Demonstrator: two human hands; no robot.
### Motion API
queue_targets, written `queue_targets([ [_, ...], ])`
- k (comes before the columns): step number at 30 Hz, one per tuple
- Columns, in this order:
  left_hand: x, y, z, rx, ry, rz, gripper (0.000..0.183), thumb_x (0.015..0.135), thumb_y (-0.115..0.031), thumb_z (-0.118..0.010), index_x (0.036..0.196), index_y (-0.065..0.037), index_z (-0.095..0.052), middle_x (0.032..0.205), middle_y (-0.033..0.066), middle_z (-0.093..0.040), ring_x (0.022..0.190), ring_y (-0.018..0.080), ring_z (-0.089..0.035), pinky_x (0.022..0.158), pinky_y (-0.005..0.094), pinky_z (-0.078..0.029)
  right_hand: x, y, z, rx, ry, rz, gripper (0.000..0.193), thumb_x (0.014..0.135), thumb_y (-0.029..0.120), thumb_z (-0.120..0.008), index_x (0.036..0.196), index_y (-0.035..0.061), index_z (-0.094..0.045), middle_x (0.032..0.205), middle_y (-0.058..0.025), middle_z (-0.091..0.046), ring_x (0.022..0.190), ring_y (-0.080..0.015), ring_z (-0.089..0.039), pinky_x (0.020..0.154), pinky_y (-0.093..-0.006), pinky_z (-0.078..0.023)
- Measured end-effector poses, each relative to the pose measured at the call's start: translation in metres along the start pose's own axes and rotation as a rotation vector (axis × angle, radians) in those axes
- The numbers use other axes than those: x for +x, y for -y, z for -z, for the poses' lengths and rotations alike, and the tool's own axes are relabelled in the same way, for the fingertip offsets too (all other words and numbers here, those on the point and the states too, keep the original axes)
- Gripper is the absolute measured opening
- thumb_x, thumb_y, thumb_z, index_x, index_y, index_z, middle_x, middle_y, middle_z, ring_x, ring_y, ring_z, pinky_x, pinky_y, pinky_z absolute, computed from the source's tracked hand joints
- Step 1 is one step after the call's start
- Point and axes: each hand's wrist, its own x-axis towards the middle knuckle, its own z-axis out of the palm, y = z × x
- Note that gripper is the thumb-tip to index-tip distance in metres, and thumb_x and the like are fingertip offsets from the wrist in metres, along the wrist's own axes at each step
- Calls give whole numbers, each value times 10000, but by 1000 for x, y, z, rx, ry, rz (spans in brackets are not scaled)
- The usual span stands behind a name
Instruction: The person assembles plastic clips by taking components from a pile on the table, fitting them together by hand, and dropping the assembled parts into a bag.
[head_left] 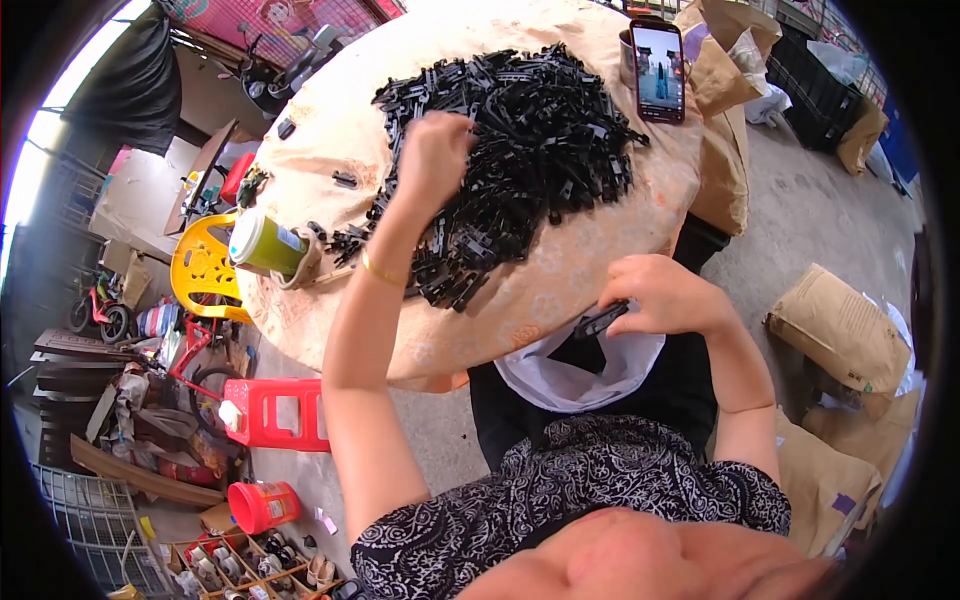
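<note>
A big heap of small black plastic clips [540, 140] covers much of the round table [560, 270], which has a cream patterned cloth. My left hand [437, 155] is over the heap's left part, its fingers curled in. Whatever it may be gripping is hidden. Near the table's front edge, my right hand [665, 292] grips a few black plastic clips [600, 320] between thumb and fingers. Just below it, a white bag [590, 385] sits with its mouth open in my lap, something dark inside.
A phone [658, 72] leans against a metal cup at the table's far right. A green drink cup [270, 245] stands at the left edge. Yellow chair [205, 265], red stool [280, 413] and red bucket [262, 507] are left; brown paper sacks [838, 325] lie right.
</note>
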Motion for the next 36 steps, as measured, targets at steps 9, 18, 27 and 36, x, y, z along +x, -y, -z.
queue_targets([
  [9,32,59,-38,234,169,111,222,733,-113,-665,947,-52,-663,972,119,-642,911,312,-588,825,382,-475,64,-34,-27,-236,-662,-48,273,764,241,-684,971,70,-631,881,-86,-572,827,-255,-579,687,-360,-477],
  [18,-7,-10,-4,-222,-103,397,303,777,-182,-704,947,-4,-528,781,134,-617,706,274,-607,658,343,-481,86,-34,-32,-555,-589,-200,177,739,170,-668,784,17,-591,910,-104,-533,870,-272,-553,709,-345,-501],
  [27,-54,-39,10,-1403,198,668,340,913,-124,-538,1219,15,-483,852,37,-575,674,82,-523,580,204,-426,94,-38,-25,-473,-567,-300,76,670,62,-640,716,10,-608,889,-108,-580,842,-276,-585,674,-351,-509],
  [36,-61,-70,4,-1250,395,788,265,914,-149,-549,1119,19,-554,919,71,-630,646,89,-577,565,203,-483,72,-34,-10,657,-750,-206,357,774,-21,-631,1122,-11,-556,891,-55,-638,790,-96,-600,682,-225,-495],
])
